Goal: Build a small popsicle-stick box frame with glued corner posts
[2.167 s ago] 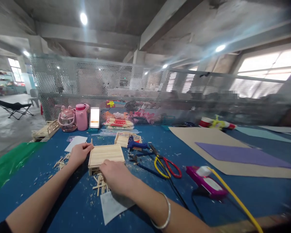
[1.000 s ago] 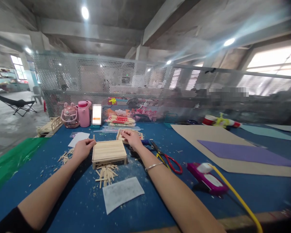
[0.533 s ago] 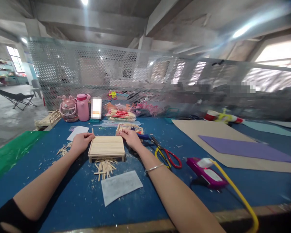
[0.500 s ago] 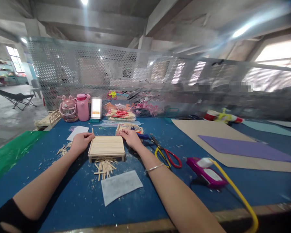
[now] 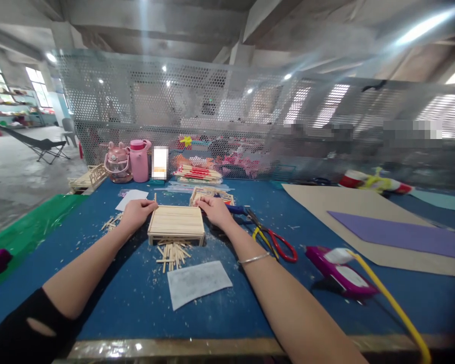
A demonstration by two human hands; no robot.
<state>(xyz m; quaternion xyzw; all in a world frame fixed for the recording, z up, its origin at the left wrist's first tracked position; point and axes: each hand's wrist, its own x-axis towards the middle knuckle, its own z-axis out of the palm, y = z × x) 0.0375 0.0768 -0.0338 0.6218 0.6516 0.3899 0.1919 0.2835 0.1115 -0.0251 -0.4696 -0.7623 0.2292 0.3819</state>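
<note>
Head camera view: the left hand (image 5: 138, 213) pinches a short upright stick (image 5: 155, 197) at the far left corner of a low wooden platform (image 5: 176, 220), which stands on the blue bench (image 5: 117, 308). The right hand (image 5: 216, 211) is at the far right corner, fingers drawn together; whether they grip anything cannot be told. Holding the stick well seems to call for a light, steady pinch that keeps it straight, with no push on the platform.

Loose sticks (image 5: 173, 254) spread from the platform's near edge and could hinder sliding it nearer; a pale sheet (image 5: 199, 283) lies nearer again. Just beyond the right hand is a small wooden frame (image 5: 227, 196). To the right, red-handled scissors (image 5: 287, 247) crowd that hand's space. Farther right sits a magenta device (image 5: 343, 275) with a yellow cable (image 5: 394, 301). Pink bottles (image 5: 139, 164) stand at the far left.
</note>
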